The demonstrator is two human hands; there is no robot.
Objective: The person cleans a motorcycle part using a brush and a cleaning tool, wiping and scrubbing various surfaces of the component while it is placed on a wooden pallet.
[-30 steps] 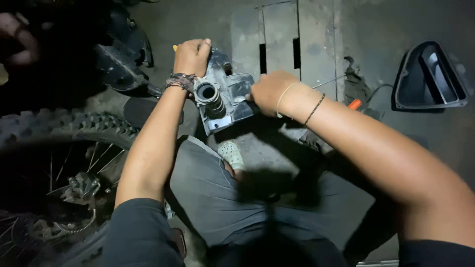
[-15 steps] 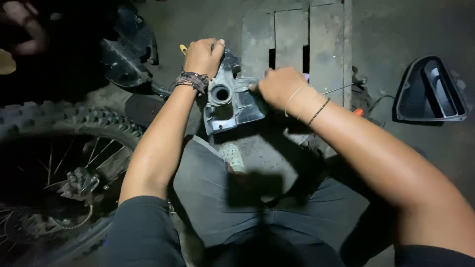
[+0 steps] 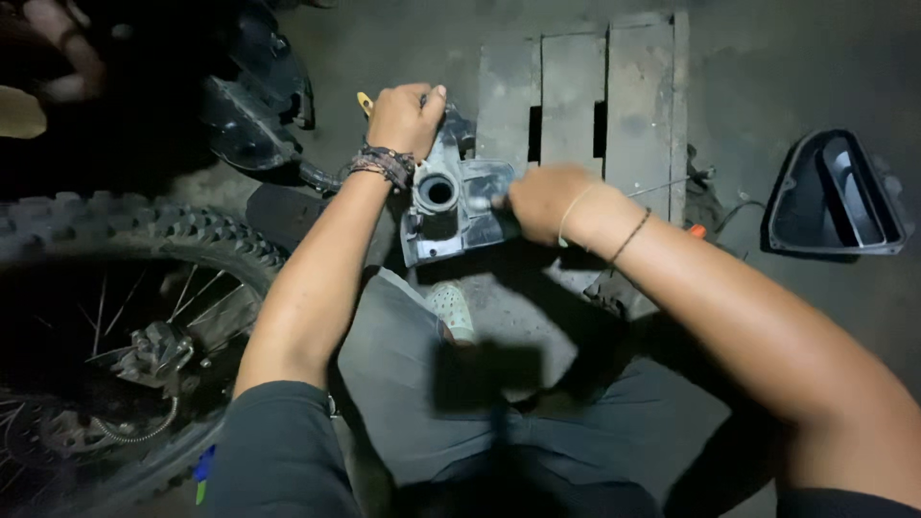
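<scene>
Left hand (image 3: 405, 117) clamps grey airbox housing (image 3: 456, 201) top; right hand (image 3: 542, 200) closed on its side, tool unclear. Mid-air hold: slip drops it onto the floor (image 3: 787, 58).

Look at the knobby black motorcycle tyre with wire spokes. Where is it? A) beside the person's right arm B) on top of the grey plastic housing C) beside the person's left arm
C: the knobby black tyre fills the lower-left corner, right beside the left arm.
</scene>
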